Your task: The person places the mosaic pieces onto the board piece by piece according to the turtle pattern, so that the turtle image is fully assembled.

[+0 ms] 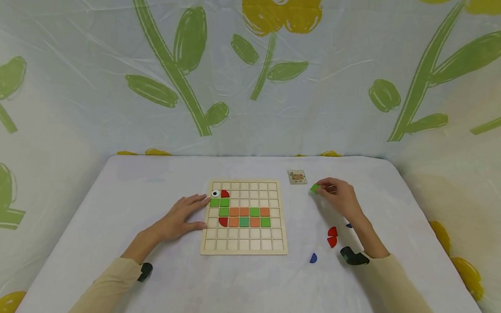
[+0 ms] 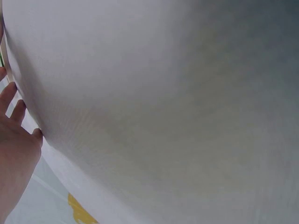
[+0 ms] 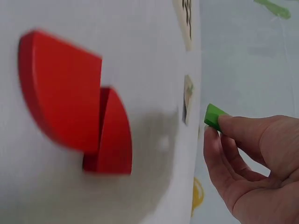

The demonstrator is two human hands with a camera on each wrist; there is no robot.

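Note:
A pale wooden grid board lies on the table, with a shape of green, orange and red pieces and an eye piece laid in its squares. My left hand rests at the board's left edge, fingers extended and thumb spread lower down. In the left wrist view, that hand shows only at the left border. To the right of the board, my right hand pinches a small green block between thumb and fingertips. The right wrist view shows this green block held above the table.
A small picture card lies beyond the board's upper right corner. Two red quarter-round pieces sit under my right forearm, with a blue half-round piece nearer me. Another blue piece is partly hidden by the arm. Flower-patterned cloth surrounds the table.

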